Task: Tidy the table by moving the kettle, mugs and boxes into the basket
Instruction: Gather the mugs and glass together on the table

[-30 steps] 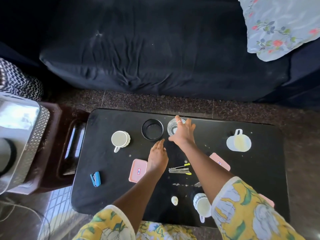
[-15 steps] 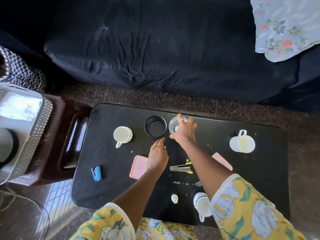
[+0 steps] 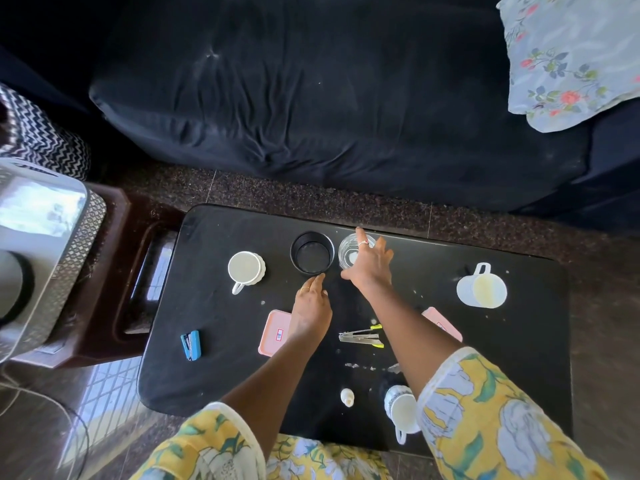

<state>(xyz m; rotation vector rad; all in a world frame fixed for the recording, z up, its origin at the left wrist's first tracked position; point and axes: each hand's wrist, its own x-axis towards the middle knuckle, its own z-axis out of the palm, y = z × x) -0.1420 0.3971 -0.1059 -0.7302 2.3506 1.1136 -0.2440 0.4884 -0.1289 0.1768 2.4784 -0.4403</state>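
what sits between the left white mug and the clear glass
The black cup stands between them, close beside the glass, as the head view shows.

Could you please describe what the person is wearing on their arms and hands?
The left sleeve and right sleeve are loose yellow fabric printed with large white flowers and green leaves; the left cuff has a white edge. The forearms are bare. The left hand wears a thin gold ring, the right hand a small pale ring. No watch or gloves show.
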